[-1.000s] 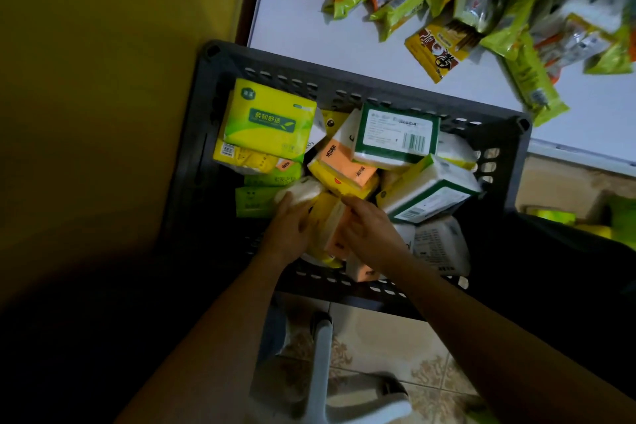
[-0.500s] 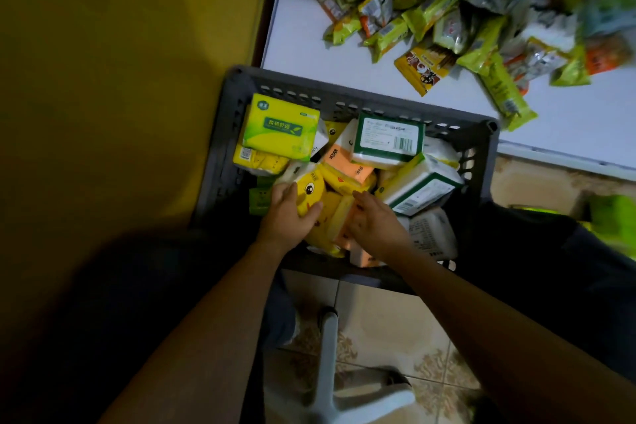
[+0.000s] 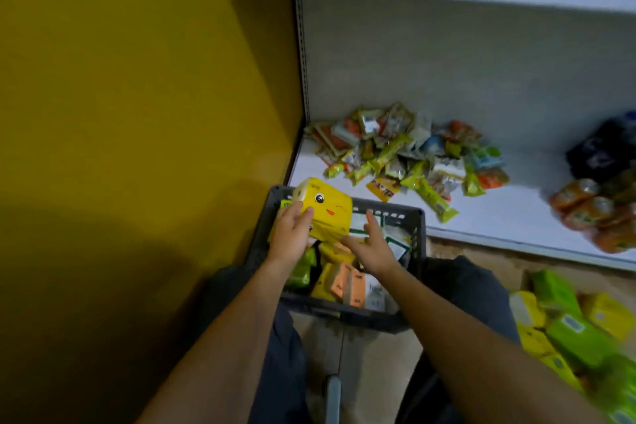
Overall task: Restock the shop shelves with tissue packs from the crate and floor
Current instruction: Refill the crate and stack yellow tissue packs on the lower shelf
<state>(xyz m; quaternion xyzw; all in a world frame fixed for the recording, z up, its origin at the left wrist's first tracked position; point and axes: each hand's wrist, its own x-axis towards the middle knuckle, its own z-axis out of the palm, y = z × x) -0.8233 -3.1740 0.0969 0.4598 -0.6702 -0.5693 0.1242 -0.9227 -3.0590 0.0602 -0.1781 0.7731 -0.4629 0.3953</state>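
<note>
The left hand [image 3: 292,234] grips a yellow film-wrapped tissue pack with a cartoon face [image 3: 327,213] by its left end, above the dark grey plastic crate [image 3: 418,241]. The right hand [image 3: 371,248] hovers just beside it, fingers spread and holding nothing. The pack looks light, squashy and slick, so gripping both short ends seems best.

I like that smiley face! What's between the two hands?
The yellow tissue pack: the left hand holds it, the right hand is open beside it. Head view.
</note>
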